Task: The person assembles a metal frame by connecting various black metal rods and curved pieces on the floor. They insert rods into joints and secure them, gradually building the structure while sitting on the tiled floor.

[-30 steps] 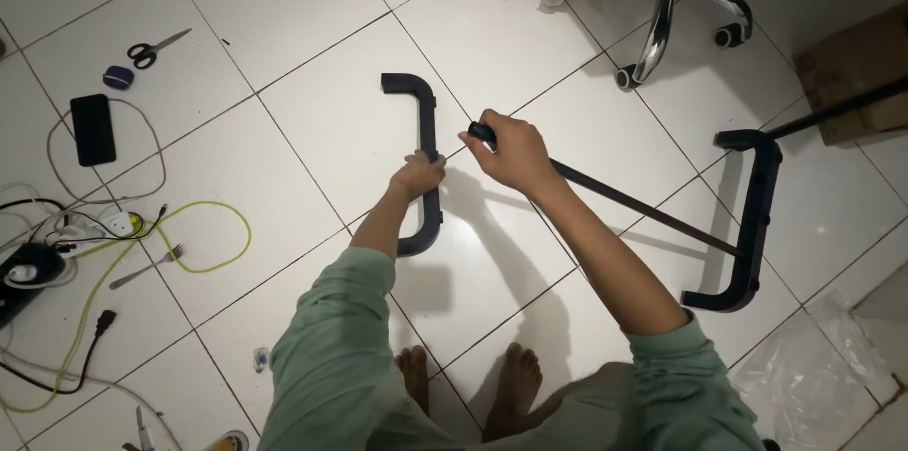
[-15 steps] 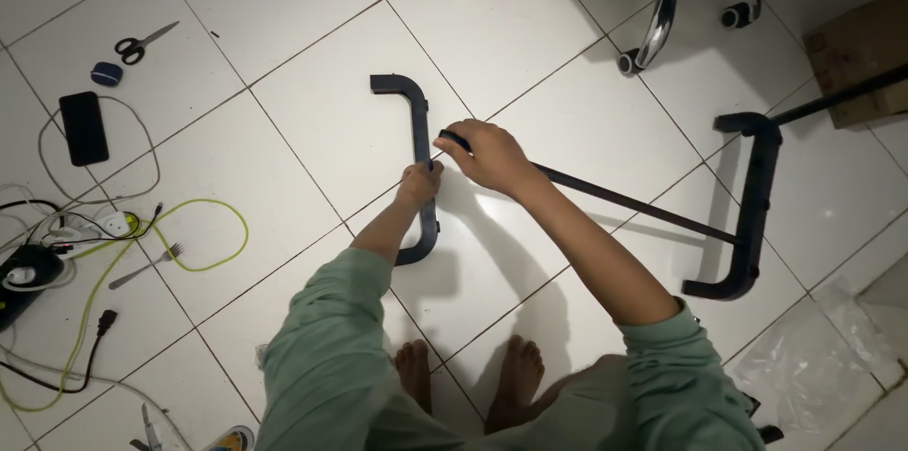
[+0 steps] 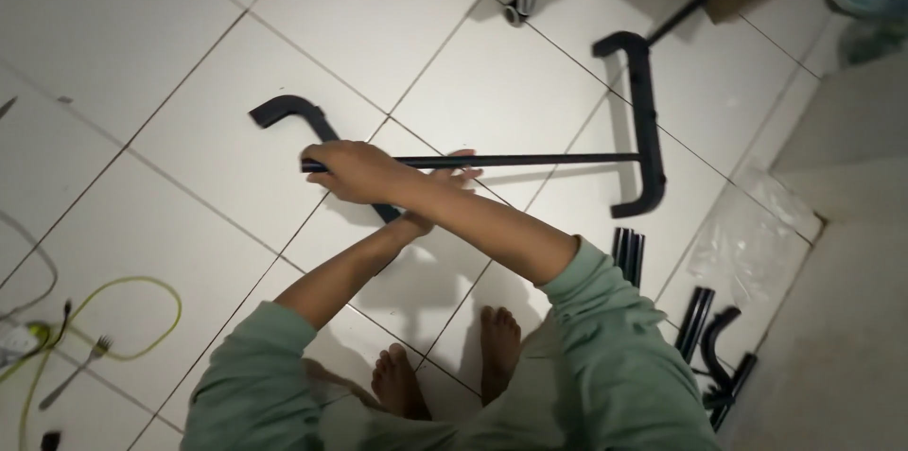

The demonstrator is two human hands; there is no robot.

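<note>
A: Grip status?
B: Our right hand (image 3: 355,172) is closed around the long black rod (image 3: 530,161), near its free end. Our left hand (image 3: 445,188), fingers spread, touches the curved black bracket (image 3: 293,115) lying on the tiled floor (image 3: 151,44). The rod's far end joins a U-shaped frame (image 3: 643,120).

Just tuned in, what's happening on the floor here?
A person in green sleeves crouches barefoot on white floor tiles. The right hand grips one end of a thin black rod whose far end meets a black curved bracket. The left hand lies crossed beneath it, by another black bracket. More black tubes lie nearby.
</note>
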